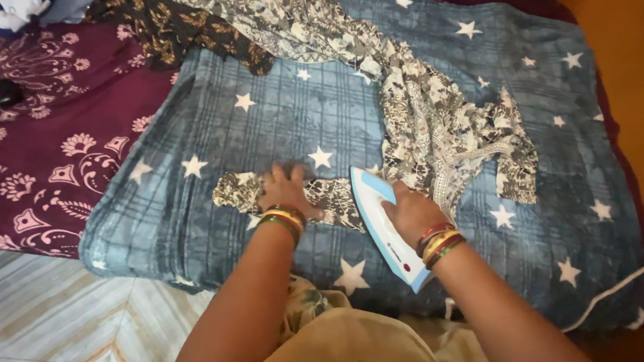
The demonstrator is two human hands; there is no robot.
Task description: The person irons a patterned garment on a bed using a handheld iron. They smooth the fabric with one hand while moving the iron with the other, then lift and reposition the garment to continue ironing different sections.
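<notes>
Two hands share our strip of patterned cloth: left hand pressed flat on it, right hand clasping the iron just beside.

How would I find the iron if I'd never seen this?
Start at the blue star-patterned blanket. The patterned garment lies across it; the iron sits at its near edge, under the right hand. It's the only smooth white-and-blue thing among cloth.

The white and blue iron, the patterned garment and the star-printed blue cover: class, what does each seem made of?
White and blue iron: smooth, glossy shell, probably plastic. Cream and brown patterned garment: thin woven cloth, matte, creasing softly. Star-printed blue cover: thicker matte fabric, folded and padded, perhaps a blanket.
</notes>
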